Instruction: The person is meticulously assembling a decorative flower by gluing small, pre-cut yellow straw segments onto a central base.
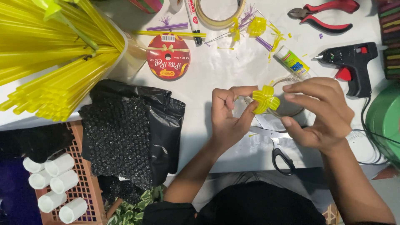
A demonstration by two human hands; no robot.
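Between both hands sits a small yellow woven piece of flattened straws (266, 100), over the white table (216, 71). My left hand (228, 118) pinches its left side with thumb and fingertips. My right hand (318, 112) curls over its right side, fingers touching it. Under the hands lie a clear tape ring (291, 111) and black-handled scissors (280, 154).
A bundle of long yellow straws (54, 62) fills the upper left. A red ribbon spool (168, 57), marker (192, 18), masking tape roll (220, 16), red pliers (327, 14), glue stick (291, 61) and black glue gun (352, 62) lie on the table. Black bubble wrap (125, 133) and white tubes (54, 183) are lower left.
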